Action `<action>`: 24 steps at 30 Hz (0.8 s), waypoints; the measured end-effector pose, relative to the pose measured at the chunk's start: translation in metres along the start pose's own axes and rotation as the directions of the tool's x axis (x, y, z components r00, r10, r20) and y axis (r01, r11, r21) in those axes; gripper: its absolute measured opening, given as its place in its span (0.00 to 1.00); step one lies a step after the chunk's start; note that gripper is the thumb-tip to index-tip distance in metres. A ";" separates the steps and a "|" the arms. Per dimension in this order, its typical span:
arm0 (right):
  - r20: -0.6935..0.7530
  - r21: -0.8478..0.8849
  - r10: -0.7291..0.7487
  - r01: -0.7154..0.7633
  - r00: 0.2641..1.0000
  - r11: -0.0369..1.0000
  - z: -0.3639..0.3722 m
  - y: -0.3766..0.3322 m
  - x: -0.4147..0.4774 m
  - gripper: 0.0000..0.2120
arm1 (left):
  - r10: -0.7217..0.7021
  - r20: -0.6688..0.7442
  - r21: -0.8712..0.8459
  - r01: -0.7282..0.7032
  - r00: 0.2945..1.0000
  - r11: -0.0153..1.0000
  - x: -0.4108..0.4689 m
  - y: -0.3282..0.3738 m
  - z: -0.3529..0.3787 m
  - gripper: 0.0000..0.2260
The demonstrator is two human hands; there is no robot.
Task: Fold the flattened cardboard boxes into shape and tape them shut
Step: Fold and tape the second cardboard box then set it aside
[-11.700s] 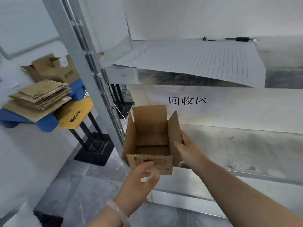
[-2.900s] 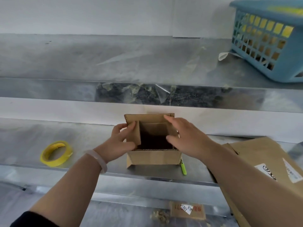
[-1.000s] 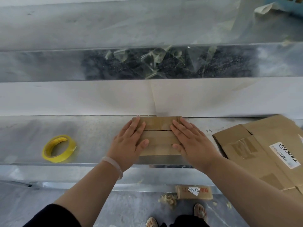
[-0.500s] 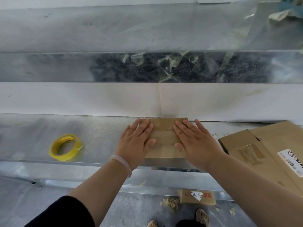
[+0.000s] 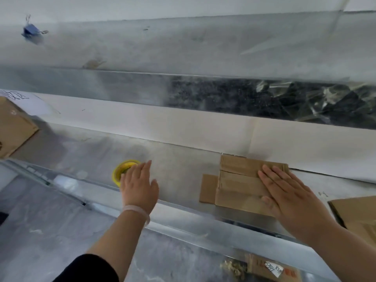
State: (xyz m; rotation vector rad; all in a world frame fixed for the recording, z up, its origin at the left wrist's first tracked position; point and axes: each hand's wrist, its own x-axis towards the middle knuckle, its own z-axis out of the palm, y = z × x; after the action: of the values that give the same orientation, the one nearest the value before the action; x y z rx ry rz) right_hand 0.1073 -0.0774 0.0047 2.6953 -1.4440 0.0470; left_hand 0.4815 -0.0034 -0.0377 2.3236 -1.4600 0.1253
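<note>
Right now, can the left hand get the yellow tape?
Probably yes. The left hand is open right by the yellow tape roll on the shelf, with nothing between them. The right hand presses the cardboard box flaps flat, well off to the side.

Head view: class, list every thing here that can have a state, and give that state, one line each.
small box: top flaps folded down, one flap sticking out at its left.
right hand: flat, pressing on the small box.
left hand: open, fingers straight, over the tape roll; contact unclear.
tape roll: lying flat, partly hidden.
flattened cardboard: lying flat, unfolded.
</note>
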 end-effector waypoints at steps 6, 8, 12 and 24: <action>0.016 -0.004 0.016 -0.016 1.000 1.000 -0.004 -0.001 -0.001 0.32 | -0.267 0.317 0.426 0.115 0.910 0.897 0.012 -0.065 -0.001 0.16; 0.019 -0.003 0.019 -0.019 1.000 1.000 -0.004 0.000 -0.001 0.32 | -0.170 0.264 0.356 0.068 0.949 0.932 0.014 -0.056 -0.003 0.11; 0.002 -0.022 0.030 -0.030 1.000 0.999 -0.002 0.000 -0.001 0.32 | 0.141 0.017 -0.250 -0.132 0.990 0.959 0.012 0.016 -0.021 0.16; -0.052 0.081 0.039 -0.035 0.998 0.996 0.003 -0.001 0.001 0.29 | 0.503 0.394 -0.757 -0.038 0.770 0.652 0.010 0.202 -0.063 0.07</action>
State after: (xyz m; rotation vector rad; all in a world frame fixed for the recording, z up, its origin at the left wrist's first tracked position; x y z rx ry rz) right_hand 0.1087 -0.0777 0.0019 2.7071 -1.5078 0.1819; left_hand 0.3163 -0.0653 0.0791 1.4868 -1.7148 -1.0001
